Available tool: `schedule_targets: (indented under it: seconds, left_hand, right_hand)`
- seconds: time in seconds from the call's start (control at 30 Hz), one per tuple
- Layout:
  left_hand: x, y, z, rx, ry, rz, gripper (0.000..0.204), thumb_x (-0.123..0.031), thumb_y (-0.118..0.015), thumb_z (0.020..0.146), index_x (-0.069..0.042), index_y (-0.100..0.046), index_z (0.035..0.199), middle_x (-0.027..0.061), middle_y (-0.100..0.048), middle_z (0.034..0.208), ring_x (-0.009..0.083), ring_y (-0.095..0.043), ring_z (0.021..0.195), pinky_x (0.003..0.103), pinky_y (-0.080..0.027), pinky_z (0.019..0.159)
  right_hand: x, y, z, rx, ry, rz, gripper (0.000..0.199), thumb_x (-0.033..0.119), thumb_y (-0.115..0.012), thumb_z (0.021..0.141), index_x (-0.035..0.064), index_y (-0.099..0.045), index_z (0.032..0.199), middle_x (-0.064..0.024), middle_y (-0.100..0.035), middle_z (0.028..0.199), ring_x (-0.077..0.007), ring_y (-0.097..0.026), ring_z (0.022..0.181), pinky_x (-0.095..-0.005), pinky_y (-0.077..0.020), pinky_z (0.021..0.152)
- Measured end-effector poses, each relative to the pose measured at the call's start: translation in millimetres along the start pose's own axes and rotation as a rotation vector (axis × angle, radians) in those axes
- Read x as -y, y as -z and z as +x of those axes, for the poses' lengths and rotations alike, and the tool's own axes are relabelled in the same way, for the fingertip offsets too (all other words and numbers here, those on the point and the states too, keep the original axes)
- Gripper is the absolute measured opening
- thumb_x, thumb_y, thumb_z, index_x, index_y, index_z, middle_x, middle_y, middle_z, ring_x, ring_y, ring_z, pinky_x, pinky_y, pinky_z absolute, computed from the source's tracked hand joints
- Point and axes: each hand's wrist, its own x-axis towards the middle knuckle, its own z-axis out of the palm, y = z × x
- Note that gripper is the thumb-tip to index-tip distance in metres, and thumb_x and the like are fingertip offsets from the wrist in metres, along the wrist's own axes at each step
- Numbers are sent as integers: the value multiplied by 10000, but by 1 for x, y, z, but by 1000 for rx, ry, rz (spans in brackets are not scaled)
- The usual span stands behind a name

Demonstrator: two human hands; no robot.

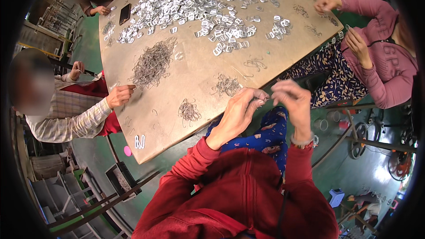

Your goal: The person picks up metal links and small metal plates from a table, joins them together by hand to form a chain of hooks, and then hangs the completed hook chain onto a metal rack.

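Note:
Over my lap, just off the table's near edge, my left hand (237, 113) is closed in a pinch. Whatever sits between its fingertips is too small to name. My right hand (295, 106) is raised close beside it, its fingers bent and smeared by motion, so its grip does not show. Nearest to my left hand on the table lies a small heap of thin bent wire hooks (226, 85). Another small heap of wire hooks (189, 111) lies further left. Beyond them is a larger pile of wire hooks (152, 64).
A big mound of flat silvery metal buckles (190, 0) covers the far part of the brown table (199, 68). A black phone (125, 13) lies at the far left. Co-workers' hands (120, 96) are at the left edge; a person in pink (376, 57) sits at right.

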Motion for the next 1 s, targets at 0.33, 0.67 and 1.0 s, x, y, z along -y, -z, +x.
schedule_targets:
  seconds: [0.33, 0.67, 1.0]
  left_hand:
    - [9, 1, -11, -12, 92, -37, 74, 40, -564, 858, 2, -559, 921, 110, -637, 878, 189, -637, 831, 297, -502, 741]
    - [0, 10, -7, -76, -32, -73, 78, -12, -563, 862, -3, -567, 940, 117, -616, 874, 257, -615, 838, 343, -476, 745]
    - [-2, 1, 3, -97, -91, 33, 112, -45, -607, 836, 0, -576, 933, 130, -621, 840, 299, -608, 812, 367, -470, 719]
  right_hand:
    - [-140, -41, 171, -32, 354, -863, 229, 168, -666, 781, -30, -665, 895, -198, -641, 884, -365, -606, 798, -432, -474, 723]
    - [-65, -2, 122, 93, -51, -292, 196, 50, -618, 823, -30, -651, 999, -81, -664, 795, -113, -627, 668, -225, -477, 606]
    - [25, -18, 13, 9, 67, 76, 152, -100, -618, 795, -84, -620, 946, -110, -616, 816, -121, -579, 660, -214, -457, 579]
